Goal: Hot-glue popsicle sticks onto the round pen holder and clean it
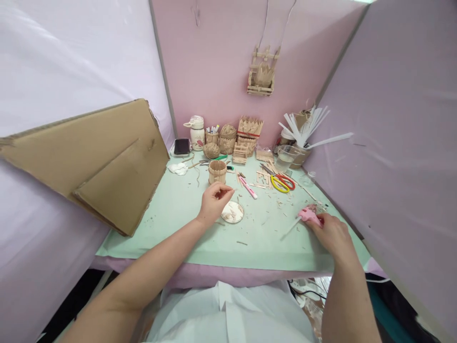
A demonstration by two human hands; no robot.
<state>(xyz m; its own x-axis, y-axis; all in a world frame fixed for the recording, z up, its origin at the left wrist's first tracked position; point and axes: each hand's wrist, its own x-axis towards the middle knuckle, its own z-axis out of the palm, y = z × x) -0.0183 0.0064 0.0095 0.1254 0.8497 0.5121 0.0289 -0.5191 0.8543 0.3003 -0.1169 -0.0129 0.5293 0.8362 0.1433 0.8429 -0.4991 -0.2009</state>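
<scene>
My left hand (214,202) is closed in a pinch above the table, with something tiny and pale at the fingertips that I cannot make out. Just beyond it stands a small round tub of wooden sticks (217,172). A round white dish (233,218) holding small wood bits lies right beside the hand, partly covered by it. At the right, my right hand (332,233) grips a pink hot glue gun (309,216) close to the tabletop. A translucent glue stick (291,228) sticks out from the gun toward the left.
Red and yellow scissors (282,182), a pink pen (247,187) and wood scraps lie mid-table. A clear water cup (285,158) and white glue sticks (310,125) stand back right. Cardboard (117,157) leans at left. Twine balls (211,150) and a bottle (197,133) line the back.
</scene>
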